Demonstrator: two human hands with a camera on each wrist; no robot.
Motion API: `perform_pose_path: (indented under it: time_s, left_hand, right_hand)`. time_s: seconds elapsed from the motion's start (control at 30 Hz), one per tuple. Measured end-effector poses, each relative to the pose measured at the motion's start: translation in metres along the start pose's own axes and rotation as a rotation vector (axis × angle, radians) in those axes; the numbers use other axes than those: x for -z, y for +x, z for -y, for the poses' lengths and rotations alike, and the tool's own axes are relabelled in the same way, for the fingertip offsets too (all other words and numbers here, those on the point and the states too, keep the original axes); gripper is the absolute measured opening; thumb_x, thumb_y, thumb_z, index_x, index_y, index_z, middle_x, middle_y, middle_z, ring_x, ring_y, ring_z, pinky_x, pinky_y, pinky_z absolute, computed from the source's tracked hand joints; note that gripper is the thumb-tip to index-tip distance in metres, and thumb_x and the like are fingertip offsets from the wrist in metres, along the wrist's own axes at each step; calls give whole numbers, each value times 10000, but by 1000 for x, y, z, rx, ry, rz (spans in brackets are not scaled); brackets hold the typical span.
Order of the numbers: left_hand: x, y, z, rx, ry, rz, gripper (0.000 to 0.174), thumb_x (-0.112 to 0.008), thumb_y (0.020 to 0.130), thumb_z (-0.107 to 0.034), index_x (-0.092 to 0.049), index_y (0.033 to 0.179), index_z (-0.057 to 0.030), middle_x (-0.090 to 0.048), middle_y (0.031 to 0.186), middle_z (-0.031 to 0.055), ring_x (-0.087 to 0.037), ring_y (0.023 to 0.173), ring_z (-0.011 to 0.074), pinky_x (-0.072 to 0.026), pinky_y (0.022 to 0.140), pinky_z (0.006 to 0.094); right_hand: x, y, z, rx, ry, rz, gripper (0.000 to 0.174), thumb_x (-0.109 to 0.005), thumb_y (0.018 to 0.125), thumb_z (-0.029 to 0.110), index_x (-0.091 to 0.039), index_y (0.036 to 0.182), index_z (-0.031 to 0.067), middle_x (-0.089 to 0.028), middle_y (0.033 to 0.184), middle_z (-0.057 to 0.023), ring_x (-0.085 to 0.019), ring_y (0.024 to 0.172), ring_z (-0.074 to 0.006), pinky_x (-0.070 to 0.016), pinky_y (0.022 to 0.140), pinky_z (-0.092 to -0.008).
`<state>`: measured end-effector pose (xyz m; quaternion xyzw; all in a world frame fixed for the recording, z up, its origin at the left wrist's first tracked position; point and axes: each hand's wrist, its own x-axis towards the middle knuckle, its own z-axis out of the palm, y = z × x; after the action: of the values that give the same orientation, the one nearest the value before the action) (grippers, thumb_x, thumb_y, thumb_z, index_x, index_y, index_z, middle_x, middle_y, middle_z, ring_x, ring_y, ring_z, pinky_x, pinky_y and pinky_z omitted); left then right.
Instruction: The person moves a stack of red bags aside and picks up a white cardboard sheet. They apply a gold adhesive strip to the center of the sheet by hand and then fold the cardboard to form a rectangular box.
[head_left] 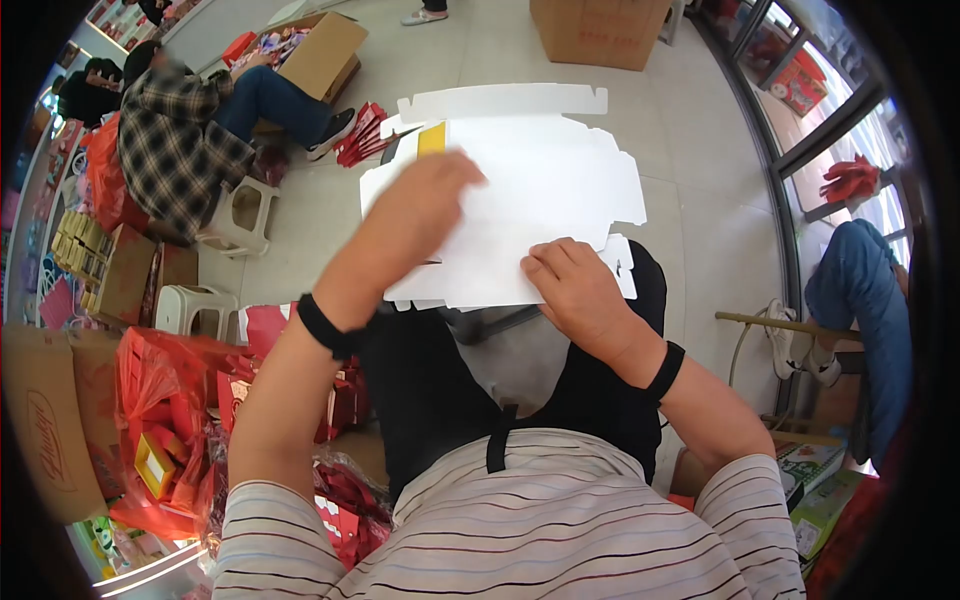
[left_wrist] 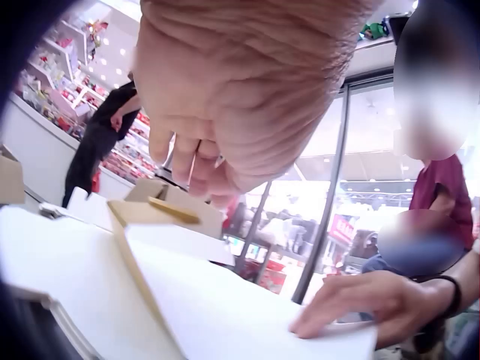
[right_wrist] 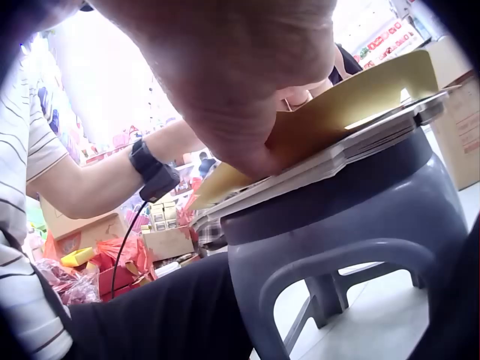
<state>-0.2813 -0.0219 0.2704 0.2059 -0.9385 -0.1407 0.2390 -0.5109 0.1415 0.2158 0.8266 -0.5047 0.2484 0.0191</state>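
Note:
A white die-cut box blank point(head_left: 540, 165) with a yellow underside point(right_wrist: 330, 120) lies over several flat white sheets point(right_wrist: 330, 161) on a grey plastic stool point(right_wrist: 337, 217), between the person's knees. The right hand point(head_left: 580, 295) grips its near right edge; the fingers lie on the white face and the thumb is at the yellow underside. The blank bows upward there. The left hand point(head_left: 425, 205), blurred, is over the left part of the blank, close to a yellow patch point(head_left: 431, 138). Its fingers point(left_wrist: 202, 169) hang loosely bent above the cardboard, with nothing plainly held.
Red plastic bags point(head_left: 160, 400) and a brown carton point(head_left: 60, 420) stand at the left, near white stools point(head_left: 195, 308). A seated person point(head_left: 170, 140) is beside an open carton point(head_left: 325, 55). Another carton point(head_left: 600, 30) is ahead. At the right are glass doors point(head_left: 800, 90) and a person's legs point(head_left: 860, 320).

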Motion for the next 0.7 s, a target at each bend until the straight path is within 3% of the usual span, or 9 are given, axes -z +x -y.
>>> perform_pose_path:
  time_s: [0.03, 0.1, 0.17, 0.3, 0.4, 0.5, 0.53, 0.63, 0.7]
  left_hand:
    - [-8, -9, -13, -9, -110, 132, 329, -666, 956, -23, -671, 1284, -45, -654, 1370, 176, -560, 1404, 388, -436, 1202, 486]
    - [-11, -27, -48, -70, -59, 217, 440, -766, 949, -171, -643, 1349, -36, -629, 1408, 190, -537, 1424, 409, -412, 1213, 528]
    - [-13, -46, -44, 2, 93, 253, 545, -811, 922, -248, -621, 1385, -30, -609, 1435, 200, -528, 1428, 430, -401, 1215, 547]
    - [-13, -68, -37, 86, 242, 260, 654, -865, 858, -270, -598, 1407, -36, -593, 1450, 205, -535, 1408, 453, -412, 1200, 544]
    - [-15, -67, -46, 47, 291, 311, 598, -854, 836, -218, -615, 1356, -44, -615, 1403, 189, -567, 1369, 410, -428, 1183, 536]
    - [-23, -59, -53, 34, 178, 306, 551, -839, 817, -168, -621, 1310, -57, -630, 1347, 172, -591, 1328, 366, -437, 1171, 529]
    - [-27, -56, -52, 10, 177, 248, 465, -823, 832, -151, -635, 1247, -55, -646, 1247, 154, -625, 1232, 341, -486, 1102, 497]
    - [-33, -48, -48, 75, 148, 281, 374, -819, 839, -151, -668, 1169, -57, -652, 1171, 135, -645, 1137, 332, -526, 995, 470]
    - [-34, -42, -41, 138, 102, 259, 251, -794, 899, -187, -691, 1090, -61, -666, 1035, 118, -660, 1043, 327, -546, 877, 459]
  right_hand:
    - [0, 1, 1, -7, 20, 5, 367, -713, 805, 16, -684, 1171, 4, -666, 1147, -132, -638, 1100, -299, -518, 948, -409]
    - [1, 1, 0, -20, 57, 16, 391, -721, 802, 18, -683, 1191, -6, -673, 1176, -137, -640, 1114, -308, -521, 963, -415]
    - [8, -1, 0, -27, 64, 27, 402, -718, 805, 9, -685, 1205, -13, -683, 1199, -145, -649, 1139, -317, -538, 971, -416]
    - [8, -8, -7, -47, 50, 1, 406, -728, 787, -41, -707, 1191, -17, -713, 1219, -161, -690, 1136, -339, -579, 971, -418]
    - [14, -7, -11, -46, 81, 3, 346, -680, 838, -49, -721, 1179, -7, -727, 1187, -149, -707, 1120, -328, -592, 951, -406]
    - [18, -4, -23, -19, 104, 31, 385, -655, 819, -60, -713, 1193, 9, -713, 1211, -130, -694, 1137, -312, -585, 947, -403]
    - [19, -3, -27, -15, 111, 16, 355, -663, 838, -62, -720, 1179, 17, -718, 1196, -117, -692, 1133, -305, -589, 931, -401]
    - [19, 1, -33, -44, 186, 16, 249, -687, 889, -29, -726, 1130, 25, -728, 1139, -101, -699, 1093, -305, -589, 920, -405]
    - [24, 4, -36, -127, 263, 61, 181, -709, 926, 30, -730, 1106, 36, -725, 1099, -117, -705, 1052, -324, -583, 905, -410]
